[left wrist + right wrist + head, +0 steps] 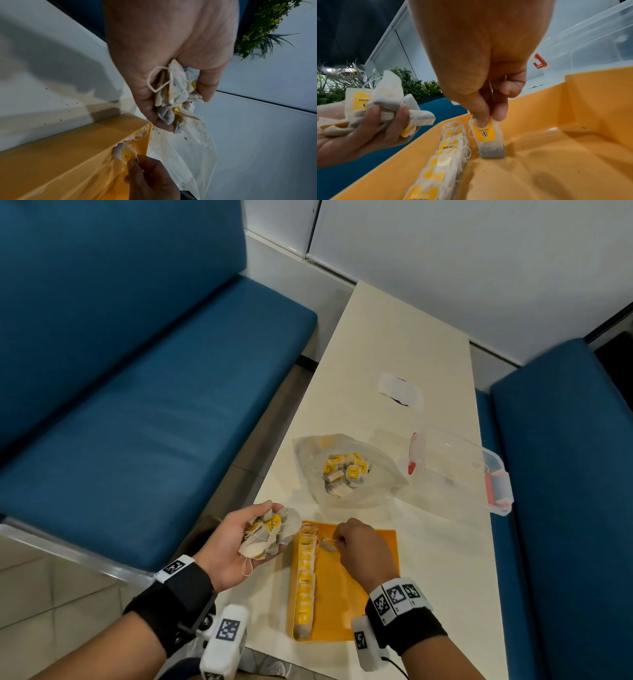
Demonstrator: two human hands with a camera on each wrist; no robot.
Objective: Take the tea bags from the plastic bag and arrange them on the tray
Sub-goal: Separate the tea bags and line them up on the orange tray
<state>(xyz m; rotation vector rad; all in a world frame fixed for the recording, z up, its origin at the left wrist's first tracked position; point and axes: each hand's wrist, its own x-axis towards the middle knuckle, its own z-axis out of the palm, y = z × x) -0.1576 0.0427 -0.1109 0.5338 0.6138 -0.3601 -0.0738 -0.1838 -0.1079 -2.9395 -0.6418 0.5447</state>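
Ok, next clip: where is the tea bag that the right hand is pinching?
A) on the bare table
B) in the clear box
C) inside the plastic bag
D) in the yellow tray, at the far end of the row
D: the right hand pinches a tea bag standing on the yellow tray, beside the row of tea bags.

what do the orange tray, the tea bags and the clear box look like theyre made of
Orange tray: looks like moulded plastic, smooth with a soft sheen and rounded corners.
Tea bags: thin, porous filter paper, dark leaf showing through, with paper tags and cotton-like strings.
Clear box: transparent rigid plastic with red clips.
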